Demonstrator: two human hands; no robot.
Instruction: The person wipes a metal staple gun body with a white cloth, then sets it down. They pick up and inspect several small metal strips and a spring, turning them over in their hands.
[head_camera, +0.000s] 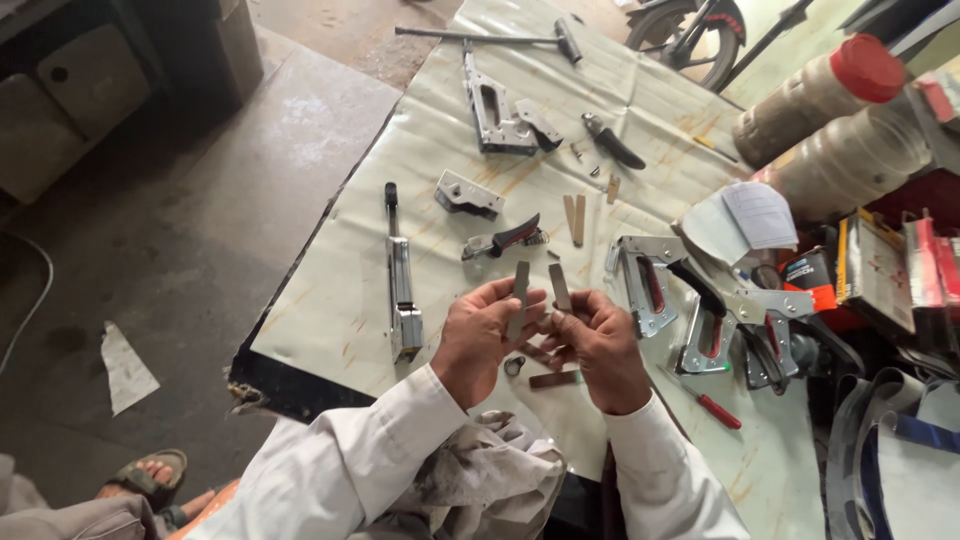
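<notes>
My left hand (483, 338) pinches a flat grey metal strip (519, 290), held upright over the table. My right hand (598, 345) grips a second, shorter metal strip (560, 286), also upright, just to the right of the first. The two strips stand side by side, a small gap between them. Below my hands a brown flat piece (553, 379) and a small metal ring (514, 366) lie on the pale sheet-covered table (350, 300). Both arms wear white sleeves.
Several staple-gun bodies and parts lie about: a long metal rail (401, 280) at left, a steel frame (497, 115) at the back, opened guns (645, 280) at right. A red-handled screwdriver (715, 408), pliers (612, 143), plastic jars (820, 95) and boxes crowd the right side. A dirty cloth (490, 465) lies on my lap.
</notes>
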